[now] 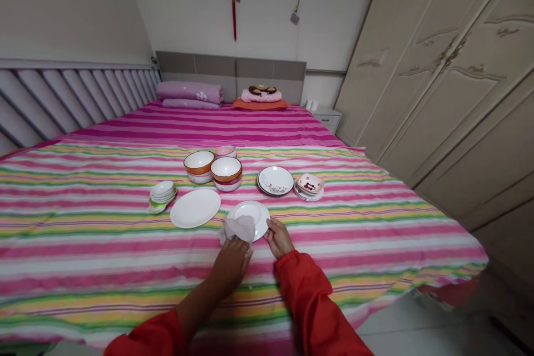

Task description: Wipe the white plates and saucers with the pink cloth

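My right hand [278, 238] pinches the right rim of a round white plate [261, 214], thumb on top. Over the plate's left side lies a pale grey cloth [240, 228], gripped by my left hand [233, 258]; its fingertips are partly hidden under the cloth. Just left of this plate rests a larger white oval plate [195, 208], flat on the striped sheet. Behind them stand stacked bowls, among them two orange-rimmed bowls [199, 162] and a pink bowl [225, 151].
A stack of small white bowls [162, 189] sits on a green leaf-shaped dish [157, 207] at left. To the right are patterned plates [275, 181] and a pink square dish [310, 183]. Everything rests on a bed with a striped sheet [125, 267]; a wardrobe [438, 67] stands at right.
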`<state>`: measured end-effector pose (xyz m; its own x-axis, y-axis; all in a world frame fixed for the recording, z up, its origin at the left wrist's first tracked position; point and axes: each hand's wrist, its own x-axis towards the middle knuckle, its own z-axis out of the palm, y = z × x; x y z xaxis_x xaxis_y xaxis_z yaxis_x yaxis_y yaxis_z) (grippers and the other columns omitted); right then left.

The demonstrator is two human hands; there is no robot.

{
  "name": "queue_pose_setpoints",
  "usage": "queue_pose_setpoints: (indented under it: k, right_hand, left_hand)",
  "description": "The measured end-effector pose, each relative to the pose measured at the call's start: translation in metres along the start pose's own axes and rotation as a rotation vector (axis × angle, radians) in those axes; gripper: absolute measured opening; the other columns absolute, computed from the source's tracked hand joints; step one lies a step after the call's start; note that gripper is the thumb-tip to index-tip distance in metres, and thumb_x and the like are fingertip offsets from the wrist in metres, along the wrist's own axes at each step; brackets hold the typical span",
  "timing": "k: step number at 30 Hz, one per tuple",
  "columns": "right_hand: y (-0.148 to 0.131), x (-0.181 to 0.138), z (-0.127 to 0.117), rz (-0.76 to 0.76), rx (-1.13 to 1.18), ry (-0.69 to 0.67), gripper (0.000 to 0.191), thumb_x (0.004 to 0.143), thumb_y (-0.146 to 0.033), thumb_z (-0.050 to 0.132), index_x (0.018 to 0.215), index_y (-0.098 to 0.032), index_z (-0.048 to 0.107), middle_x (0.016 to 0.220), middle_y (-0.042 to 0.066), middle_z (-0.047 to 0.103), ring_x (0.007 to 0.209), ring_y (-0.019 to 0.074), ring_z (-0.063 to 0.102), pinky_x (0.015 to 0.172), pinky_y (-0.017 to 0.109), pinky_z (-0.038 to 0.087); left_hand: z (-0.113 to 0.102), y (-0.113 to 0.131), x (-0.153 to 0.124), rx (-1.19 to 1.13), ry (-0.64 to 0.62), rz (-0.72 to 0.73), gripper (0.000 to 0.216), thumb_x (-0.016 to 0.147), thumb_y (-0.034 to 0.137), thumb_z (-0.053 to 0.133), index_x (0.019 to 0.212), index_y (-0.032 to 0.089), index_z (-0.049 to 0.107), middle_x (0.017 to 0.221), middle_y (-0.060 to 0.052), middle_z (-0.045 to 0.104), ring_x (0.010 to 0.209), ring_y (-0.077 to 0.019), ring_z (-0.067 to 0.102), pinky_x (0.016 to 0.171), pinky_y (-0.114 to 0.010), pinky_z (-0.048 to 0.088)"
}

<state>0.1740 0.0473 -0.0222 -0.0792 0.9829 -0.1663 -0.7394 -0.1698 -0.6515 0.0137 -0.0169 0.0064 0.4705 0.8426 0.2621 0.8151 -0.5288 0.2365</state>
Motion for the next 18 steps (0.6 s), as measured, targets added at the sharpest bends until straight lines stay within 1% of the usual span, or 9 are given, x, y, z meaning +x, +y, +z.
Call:
queue_pose_setpoints:
  k: [3,6,8,11,15,18]
  right_hand:
    - [-0.001,0.001,0.001,-0.026,0.018,0.012,0.015,0.064,-0.019,0.075,0.070,-0.015,0.063,0.067,0.001,0.068,0.061,0.0124,0.063,0.060,0.022,0.052]
    - [-0.001,0.003,0.002,-0.077,0.038,0.044,0.012,0.065,-0.018,0.073,0.065,-0.016,0.061,0.064,-0.001,0.067,0.063,0.0099,0.063,0.062,0.018,0.051]
    - [0.000,0.004,0.002,-0.081,0.051,0.052,0.010,0.069,-0.020,0.071,0.068,-0.017,0.062,0.067,-0.001,0.067,0.064,0.0091,0.063,0.063,0.017,0.051]
    - [-0.001,0.004,0.001,-0.034,0.057,0.038,0.010,0.070,-0.021,0.070,0.070,-0.017,0.061,0.067,0.000,0.068,0.062,0.0101,0.063,0.060,0.020,0.052]
    - [-0.002,0.001,-0.001,0.003,0.040,0.015,0.013,0.069,-0.020,0.072,0.068,-0.017,0.060,0.066,0.000,0.068,0.060,0.0123,0.064,0.065,0.026,0.054]
    - [-0.002,0.001,-0.002,0.004,0.030,0.014,0.014,0.068,-0.020,0.074,0.069,-0.016,0.060,0.065,0.001,0.068,0.059,0.0123,0.063,0.068,0.028,0.055]
  left_hand:
    - [0.000,0.012,0.023,0.010,-0.009,0.102,0.031,0.091,0.024,0.035,0.112,0.016,0.057,0.112,-0.011,0.063,0.108,-0.0257,0.052,0.101,-0.048,0.029]
    - [-0.003,0.018,0.053,0.019,-0.049,0.127,0.033,0.089,0.023,0.038,0.117,0.015,0.055,0.120,-0.012,0.060,0.114,-0.0264,0.050,0.103,-0.048,0.026]
    - [-0.006,0.018,0.072,0.011,-0.122,0.098,0.035,0.089,0.022,0.037,0.118,0.013,0.055,0.122,-0.013,0.059,0.116,-0.0264,0.048,0.103,-0.046,0.027]
    - [-0.007,0.015,0.096,-0.017,-0.205,0.038,0.035,0.090,0.022,0.034,0.115,0.013,0.056,0.122,-0.014,0.059,0.116,-0.0252,0.049,0.100,-0.043,0.031]
    - [-0.003,0.002,0.120,-0.033,-0.217,-0.040,0.037,0.092,0.023,0.029,0.111,0.013,0.058,0.121,-0.015,0.061,0.114,-0.0252,0.052,0.099,-0.044,0.032]
    - [-0.001,-0.016,0.129,-0.043,-0.202,-0.118,0.041,0.093,0.026,0.025,0.111,0.011,0.059,0.123,-0.017,0.059,0.118,-0.0269,0.050,0.100,-0.047,0.031]
